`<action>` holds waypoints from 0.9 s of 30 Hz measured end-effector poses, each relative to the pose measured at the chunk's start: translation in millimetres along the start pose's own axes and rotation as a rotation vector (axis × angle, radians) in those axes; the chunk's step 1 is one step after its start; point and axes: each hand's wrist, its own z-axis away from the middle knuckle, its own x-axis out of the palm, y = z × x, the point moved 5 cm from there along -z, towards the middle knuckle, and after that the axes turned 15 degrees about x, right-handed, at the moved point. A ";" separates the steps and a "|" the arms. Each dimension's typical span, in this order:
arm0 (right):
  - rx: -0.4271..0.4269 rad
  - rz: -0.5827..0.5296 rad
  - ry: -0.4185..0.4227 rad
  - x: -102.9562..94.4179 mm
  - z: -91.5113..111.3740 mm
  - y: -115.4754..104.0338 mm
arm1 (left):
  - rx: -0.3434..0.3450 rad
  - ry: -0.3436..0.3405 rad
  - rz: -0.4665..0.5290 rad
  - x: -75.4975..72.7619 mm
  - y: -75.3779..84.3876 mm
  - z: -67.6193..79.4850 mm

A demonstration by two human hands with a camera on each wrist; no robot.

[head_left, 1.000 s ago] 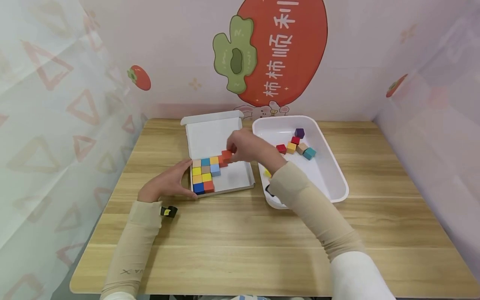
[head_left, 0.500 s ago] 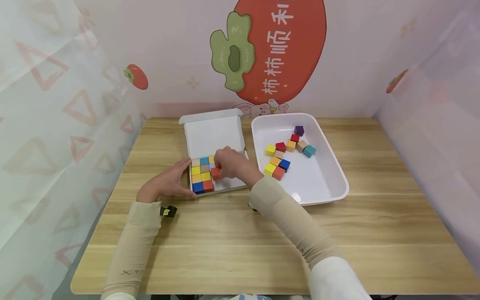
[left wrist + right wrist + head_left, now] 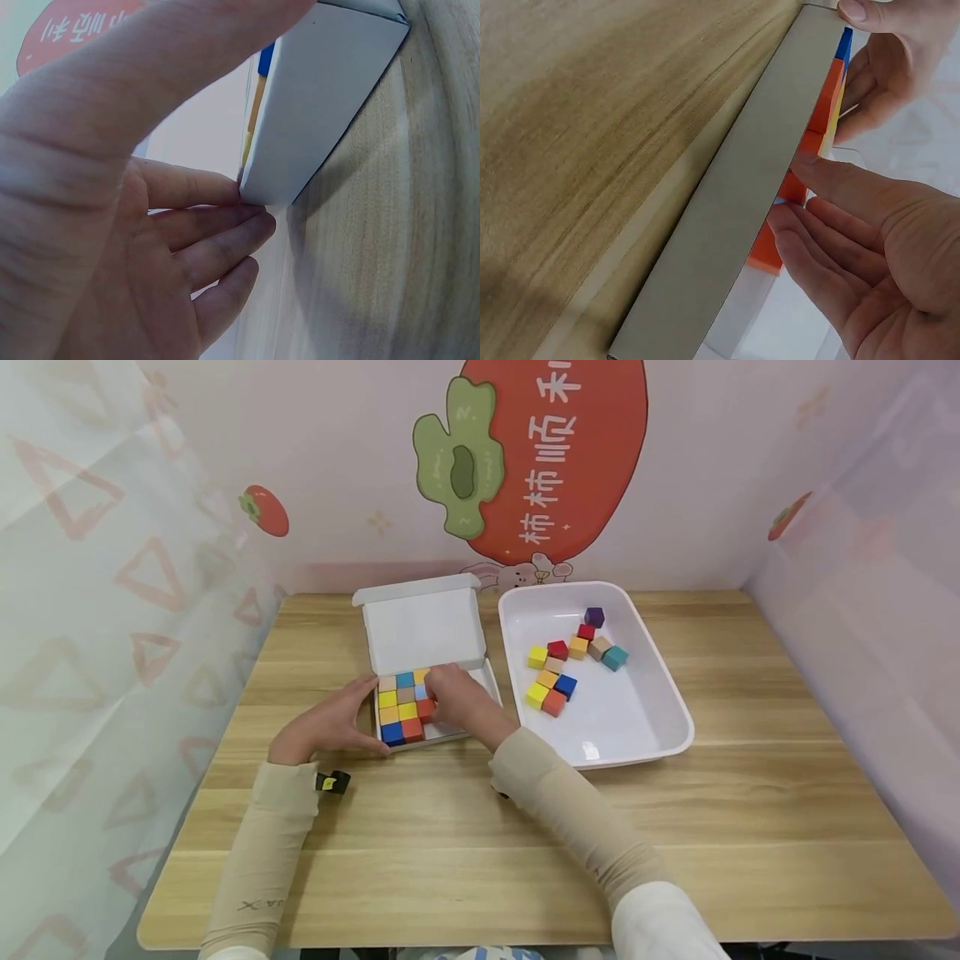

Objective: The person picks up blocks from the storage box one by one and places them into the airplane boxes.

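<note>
A shallow white cardboard box (image 3: 423,631) lies with its lid folded back, its left part filled with rows of coloured cubes. My left hand (image 3: 322,727) spans the box's left side, thumb at the front corner and fingertips at the back corner; in the left wrist view these fingertips touch the white wall (image 3: 322,97). My right hand (image 3: 465,702) reaches into the box and pinches an orange-red cube (image 3: 425,710) beside a yellow cube (image 3: 407,711). In the right wrist view, the thumb lies on the orange-red face (image 3: 793,184). The hand hides some cubes behind it.
Right of the box stands a white plastic tray (image 3: 622,718) with several loose cubes, among them a purple cube (image 3: 594,617) and a teal cube (image 3: 615,657). A black strap piece (image 3: 333,782) shows by the left wrist. All stand on a wooden table (image 3: 450,852).
My right hand has brought the orange-red cube from the back of the box toward the front and lowered it beside the yellow cube. The left hand keeps its place on the box.
</note>
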 end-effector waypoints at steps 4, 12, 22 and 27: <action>0.000 0.025 0.001 -3.7 4.0 -1.4 | 0.011 0.004 0.004 -0.2 -0.2 0.3; -0.016 -0.001 -0.039 -48.3 32.4 1.9 | 0.001 -0.007 -0.005 0.0 -0.5 -1.1; 0.004 0.045 -0.018 -106.6 56.8 57.7 | -0.033 -0.021 -0.020 -1.6 0.0 1.8; 0.029 0.087 -0.008 -115.4 65.2 99.5 | -0.031 -0.022 -0.023 -1.5 2.0 2.4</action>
